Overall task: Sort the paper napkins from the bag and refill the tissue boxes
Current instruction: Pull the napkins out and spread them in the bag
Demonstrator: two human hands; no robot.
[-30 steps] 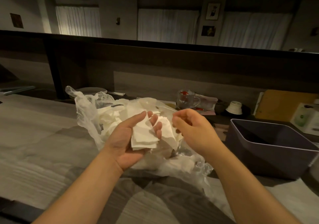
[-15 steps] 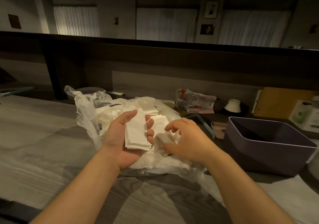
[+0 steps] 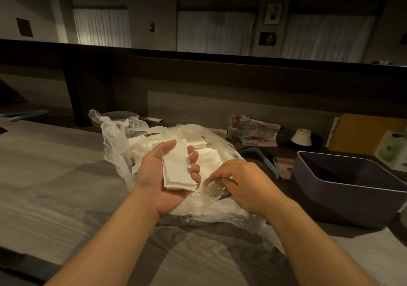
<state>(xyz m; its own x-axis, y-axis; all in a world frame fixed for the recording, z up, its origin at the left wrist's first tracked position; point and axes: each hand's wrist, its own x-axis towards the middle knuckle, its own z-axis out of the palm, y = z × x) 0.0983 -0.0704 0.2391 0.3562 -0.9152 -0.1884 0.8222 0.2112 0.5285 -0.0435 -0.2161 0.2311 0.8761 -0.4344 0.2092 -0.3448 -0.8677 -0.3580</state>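
The left hand [image 3: 164, 175] lies palm up above the clear plastic bag [image 3: 114, 144], its grip curled round a small stack of folded napkins [image 3: 178, 171]. At its 3 o'clock the right hand [image 3: 244, 184] reaches palm down into the bag, fingertips pinching a loose napkin [image 3: 210, 185] among the white pile. The bag rests on the grey worktop [image 3: 44, 186]. A dark, open box [image 3: 350, 188] stands near, at the bag's 3 o'clock.
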